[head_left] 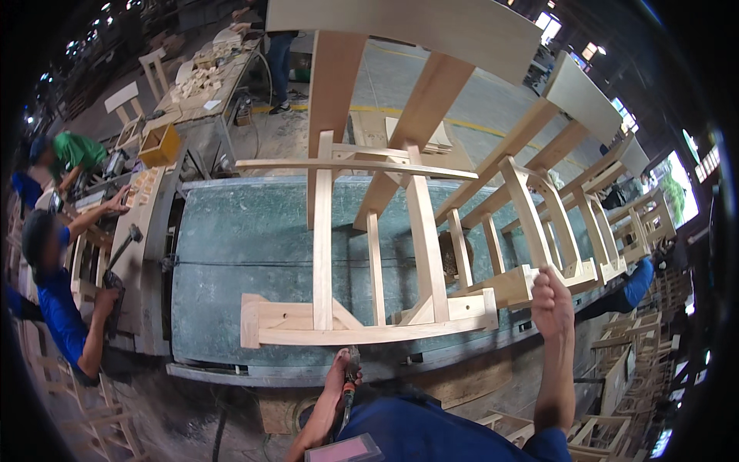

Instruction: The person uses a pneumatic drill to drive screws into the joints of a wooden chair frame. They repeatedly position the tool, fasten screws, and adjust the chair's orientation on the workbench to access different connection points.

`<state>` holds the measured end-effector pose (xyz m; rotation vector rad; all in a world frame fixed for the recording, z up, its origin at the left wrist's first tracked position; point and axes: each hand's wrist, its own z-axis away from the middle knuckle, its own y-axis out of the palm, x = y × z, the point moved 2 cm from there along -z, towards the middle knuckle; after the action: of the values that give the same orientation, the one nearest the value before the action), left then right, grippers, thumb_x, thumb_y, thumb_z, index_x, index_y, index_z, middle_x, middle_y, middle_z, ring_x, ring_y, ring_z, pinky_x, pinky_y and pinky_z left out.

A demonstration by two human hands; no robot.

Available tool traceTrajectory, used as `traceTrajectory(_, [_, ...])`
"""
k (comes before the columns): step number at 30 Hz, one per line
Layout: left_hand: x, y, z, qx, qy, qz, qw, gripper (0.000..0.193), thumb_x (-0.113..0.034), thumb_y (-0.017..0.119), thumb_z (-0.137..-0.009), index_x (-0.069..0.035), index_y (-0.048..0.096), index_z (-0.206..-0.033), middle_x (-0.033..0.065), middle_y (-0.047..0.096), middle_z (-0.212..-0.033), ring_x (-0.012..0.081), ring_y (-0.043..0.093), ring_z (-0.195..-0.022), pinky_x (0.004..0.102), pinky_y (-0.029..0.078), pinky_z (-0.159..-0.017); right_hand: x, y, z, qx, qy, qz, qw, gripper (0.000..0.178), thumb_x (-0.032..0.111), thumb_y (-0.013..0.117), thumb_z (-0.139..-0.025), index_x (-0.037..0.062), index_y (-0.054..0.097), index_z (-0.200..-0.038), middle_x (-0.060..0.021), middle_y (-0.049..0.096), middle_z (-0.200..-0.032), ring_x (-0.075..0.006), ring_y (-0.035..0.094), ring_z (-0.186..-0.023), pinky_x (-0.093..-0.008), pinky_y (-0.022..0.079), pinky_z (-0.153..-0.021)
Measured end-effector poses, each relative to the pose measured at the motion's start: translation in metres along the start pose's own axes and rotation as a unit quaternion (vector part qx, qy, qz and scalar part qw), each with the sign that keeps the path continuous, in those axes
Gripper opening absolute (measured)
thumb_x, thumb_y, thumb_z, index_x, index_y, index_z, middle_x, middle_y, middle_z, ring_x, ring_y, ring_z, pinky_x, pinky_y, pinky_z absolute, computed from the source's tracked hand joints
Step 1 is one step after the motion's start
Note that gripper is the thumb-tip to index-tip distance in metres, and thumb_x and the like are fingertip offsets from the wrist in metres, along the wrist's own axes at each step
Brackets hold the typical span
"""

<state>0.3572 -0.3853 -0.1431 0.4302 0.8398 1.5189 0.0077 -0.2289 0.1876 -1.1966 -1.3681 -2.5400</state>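
A bare-wood chair frame (pixel 369 336) lies on the green-topped workbench (pixel 231 254) in front of me, its legs pointing up and its wide pale back panel (pixel 408 31) at the far side. A thin wooden strip (pixel 292 164) crosses the frame. Close to the bench's near edge, my left hand (pixel 339 373) is closed around a slim tool (pixel 349 389) with a dark and orange handle; its tip is unclear. My right hand (pixel 552 304) is raised in a fist beside the frame's right corner and the neighbouring chair frame (pixel 539 223). Whatever the fist holds, if anything, is hidden.
More chair frames (pixel 596 208) line up to the right along the bench. At the left, a person in blue (pixel 61 316) holds a hammer (pixel 123 250) at another bench near a yellow box (pixel 159 145). A table (pixel 196 108) behind bears wood pieces. Stacked frames (pixel 627 346) stand at lower right.
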Motion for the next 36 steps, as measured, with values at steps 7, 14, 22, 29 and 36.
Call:
traceTrajectory(7, [0.004,0.005,0.062,-0.067,-0.004,-0.181,0.981,0.038,-0.024,0.056,-0.096,-0.016,0.05,-0.132,0.0077,0.058,-0.085,0.0184,0.06,-0.063,0.032,0.047,-0.043,-0.027,0.069,-0.077,-0.02,0.042,0.212,0.976,0.01,0.013,0.064,-0.094,0.0064,0.059,-0.1,0.0024,0.052,-0.085,-0.0014,0.044,-0.063,-0.0127,0.036,-0.047])
traceTrajectory(14, [0.005,-0.004,0.116,-0.027,0.11,-0.25,0.962,0.043,-0.025,0.052,-0.099,-0.015,0.044,-0.14,0.0083,0.059,-0.088,0.0155,0.058,-0.061,0.0299,0.046,-0.045,-0.052,0.08,-0.115,-0.021,0.081,0.278,0.957,0.015,0.016,0.068,-0.091,0.0061,0.062,-0.1,0.0002,0.056,-0.082,-0.0034,0.047,-0.064,-0.0133,0.037,-0.049])
traceTrajectory(22, [-0.045,0.079,0.043,0.267,0.163,0.097,0.945,0.039,-0.036,0.048,-0.1,-0.009,0.047,-0.128,0.0082,0.058,-0.074,0.0167,0.056,-0.051,0.0287,0.045,-0.043,-0.078,0.035,-0.219,-0.08,0.143,0.371,0.914,0.015,0.021,0.065,-0.094,0.0058,0.062,-0.096,0.0002,0.055,-0.079,-0.0041,0.045,-0.058,-0.0148,0.032,-0.042])
traceTrajectory(29, [-0.057,0.119,0.002,0.187,0.199,-0.032,0.961,0.042,-0.035,0.052,-0.099,-0.007,0.045,-0.129,0.002,0.057,-0.074,0.012,0.057,-0.058,0.0253,0.047,-0.047,-0.15,0.049,-0.259,0.014,0.235,0.44,0.867,0.014,0.021,0.066,-0.093,0.0081,0.06,-0.09,0.0011,0.055,-0.078,-0.0067,0.05,-0.059,-0.0184,0.043,-0.047])
traceTrajectory(36, [-0.06,0.146,-0.005,0.196,0.29,-0.115,0.93,0.045,-0.035,0.053,-0.099,-0.005,0.044,-0.13,-0.0043,0.055,-0.078,0.0049,0.057,-0.067,0.0201,0.047,-0.056,-0.172,0.048,-0.278,0.08,0.284,0.314,0.902,0.025,0.028,0.068,-0.091,0.0084,0.053,-0.093,0.0027,0.05,-0.078,-0.004,0.046,-0.061,-0.015,0.038,-0.045])
